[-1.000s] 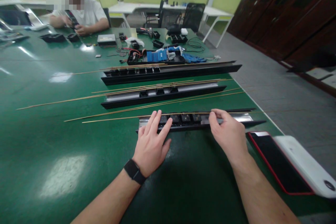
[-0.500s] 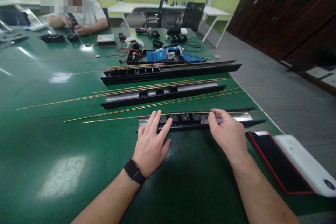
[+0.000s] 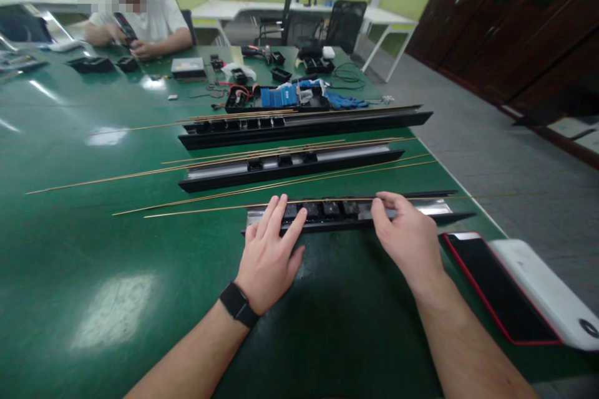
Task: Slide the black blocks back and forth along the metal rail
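Note:
The nearest black channel (image 3: 402,219) lies across the green table, with several small black blocks (image 3: 331,207) inside it. A thin brass-coloured rod (image 3: 206,209) runs along its top and sticks out past its left end. My left hand (image 3: 271,252) rests palm down over the channel's left part, fingers spread, fingertips at the rod. At the right part of the channel my right hand (image 3: 405,230) pinches the rod between thumb and fingers. Two loose rods (image 3: 262,187) lie just behind this channel.
Behind lie a middle channel (image 3: 355,165) and a far channel (image 3: 355,126), both with rods. Farther back is a black tray (image 3: 229,103) with blue items. Two phones (image 3: 500,287) (image 3: 547,293) lie at right. A person (image 3: 154,22) sits at the far left.

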Motion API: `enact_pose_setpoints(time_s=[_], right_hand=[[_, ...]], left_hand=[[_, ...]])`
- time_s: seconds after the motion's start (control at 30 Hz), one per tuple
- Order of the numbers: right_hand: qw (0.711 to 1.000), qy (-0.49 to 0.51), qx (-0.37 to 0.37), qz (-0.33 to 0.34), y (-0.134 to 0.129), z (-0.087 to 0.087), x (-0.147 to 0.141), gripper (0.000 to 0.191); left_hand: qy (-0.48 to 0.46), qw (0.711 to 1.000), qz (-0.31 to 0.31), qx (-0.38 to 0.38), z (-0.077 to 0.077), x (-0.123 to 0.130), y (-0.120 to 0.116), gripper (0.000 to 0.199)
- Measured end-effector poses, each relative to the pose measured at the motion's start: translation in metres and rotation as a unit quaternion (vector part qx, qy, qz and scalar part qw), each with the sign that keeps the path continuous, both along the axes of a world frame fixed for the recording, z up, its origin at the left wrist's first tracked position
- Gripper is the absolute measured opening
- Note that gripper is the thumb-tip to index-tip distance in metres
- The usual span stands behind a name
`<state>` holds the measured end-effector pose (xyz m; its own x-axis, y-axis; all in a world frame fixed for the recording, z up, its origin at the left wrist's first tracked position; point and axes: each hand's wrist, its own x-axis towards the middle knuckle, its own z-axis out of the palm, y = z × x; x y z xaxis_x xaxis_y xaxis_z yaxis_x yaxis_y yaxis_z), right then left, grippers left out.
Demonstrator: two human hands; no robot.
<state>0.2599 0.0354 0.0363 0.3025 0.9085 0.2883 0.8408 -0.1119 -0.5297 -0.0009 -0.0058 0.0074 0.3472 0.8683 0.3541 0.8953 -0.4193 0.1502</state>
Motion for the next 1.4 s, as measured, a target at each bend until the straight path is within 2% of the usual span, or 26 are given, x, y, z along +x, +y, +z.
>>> enact_pose_setpoints(time_s=[1.13, 1.4], right_hand=[[1.0, -0.021, -0.003, -0.019, 0.0026, 0.0005, 0.0011, 0.042], [1.0, -0.001, 0.006, -0.006, 0.0003, 0.003, 0.0001, 0.043]], left_hand=[[-0.001, 1.0, 0.001, -0.003, 0.0009, 0.0002, -0.0003, 0.066], [0.0, 1.0, 0.002, -0.004, 0.0006, 0.0004, -0.0004, 0.069]])
